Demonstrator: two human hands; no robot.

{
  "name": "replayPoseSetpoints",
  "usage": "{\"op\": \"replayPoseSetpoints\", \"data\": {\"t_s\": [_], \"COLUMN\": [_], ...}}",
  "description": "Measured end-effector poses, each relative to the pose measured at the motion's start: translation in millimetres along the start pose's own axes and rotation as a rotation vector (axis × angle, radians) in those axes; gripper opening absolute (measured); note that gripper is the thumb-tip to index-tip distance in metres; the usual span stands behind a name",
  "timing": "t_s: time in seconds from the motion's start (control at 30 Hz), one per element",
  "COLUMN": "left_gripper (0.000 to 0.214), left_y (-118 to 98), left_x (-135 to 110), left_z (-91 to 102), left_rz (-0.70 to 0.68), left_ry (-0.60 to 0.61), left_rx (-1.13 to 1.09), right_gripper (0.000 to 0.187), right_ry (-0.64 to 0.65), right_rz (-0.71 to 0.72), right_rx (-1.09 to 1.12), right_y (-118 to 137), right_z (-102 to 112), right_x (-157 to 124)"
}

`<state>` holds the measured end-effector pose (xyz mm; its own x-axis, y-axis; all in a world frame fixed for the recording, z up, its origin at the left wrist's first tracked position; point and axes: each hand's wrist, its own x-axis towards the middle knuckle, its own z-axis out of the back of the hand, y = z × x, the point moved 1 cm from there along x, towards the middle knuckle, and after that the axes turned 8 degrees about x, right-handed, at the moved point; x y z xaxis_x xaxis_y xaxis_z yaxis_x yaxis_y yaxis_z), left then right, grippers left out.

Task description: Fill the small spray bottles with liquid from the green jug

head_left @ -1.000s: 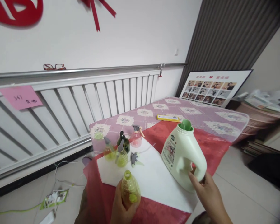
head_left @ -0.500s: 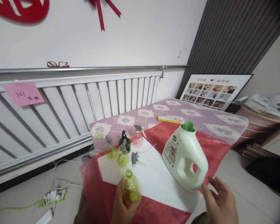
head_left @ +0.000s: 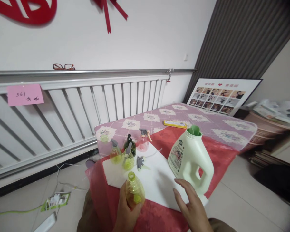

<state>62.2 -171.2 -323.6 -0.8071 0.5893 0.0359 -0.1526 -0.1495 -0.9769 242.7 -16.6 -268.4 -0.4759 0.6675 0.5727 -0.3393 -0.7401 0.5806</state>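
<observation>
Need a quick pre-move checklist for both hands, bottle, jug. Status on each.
1. Left hand grips the bottle: ok, fingers wrapped around its side.
2. Bottle's mouth uncovered: ok, nothing on it.
3. Right hand free: ok, open and holding nothing.
4. Right hand clear of the jug: cannot tell, they overlap in this view.
5. Jug upright: ok, standing with its green spout showing.
6. Spray head fitted to a bottle: not ok, lying loose on the white sheet.

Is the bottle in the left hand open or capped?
Open: the yellow bottle has a bare neck, with nothing fitted over its mouth.
</observation>
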Motion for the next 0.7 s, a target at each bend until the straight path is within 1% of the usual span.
{"op": "replayPoseSetpoints", "data": {"t_s": [0.1, 0.17, 0.27, 0.37, 0.47, 0.6, 0.7], "left_gripper": [0.076, 0.076, 0.077, 0.079, 0.079, 0.084, 0.083], "left_y": [1, 3, 5, 7, 6, 4, 3], "left_x": [2, 4, 6, 6, 5, 4, 5], "left_z": [2.5, 4.2, 6.2, 6.2, 4.4, 2.9, 3.5], "left_rz": [-0.026, -0.036, -0.03, -0.03, -0.044, -0.045, -0.06], "left_ry": [0.025, 0.052, 0.084, 0.076, 0.05, 0.033, 0.05], "left_rx": [0.002, 0.009, 0.036, 0.079, 0.072, 0.075, 0.094], "right_gripper": [0.025, 0.025, 0.025, 0.027, 0.026, 0.03, 0.028], "right_ry": [0.156, 0.252, 0.334, 0.433, 0.551, 0.694, 0.762], "right_rz": [0.048, 0.055, 0.069, 0.071, 0.075, 0.089, 0.081], "right_rx": [-0.038, -0.08, -0.128, -0.213, -0.313, -0.415, -0.463], "right_y": [6, 9, 11, 13, 16, 17, 14], "right_z": [-22, -36, -58, -81, -105, -131, -141], "right_x": [15, 31, 62, 94, 119, 133, 133]}}
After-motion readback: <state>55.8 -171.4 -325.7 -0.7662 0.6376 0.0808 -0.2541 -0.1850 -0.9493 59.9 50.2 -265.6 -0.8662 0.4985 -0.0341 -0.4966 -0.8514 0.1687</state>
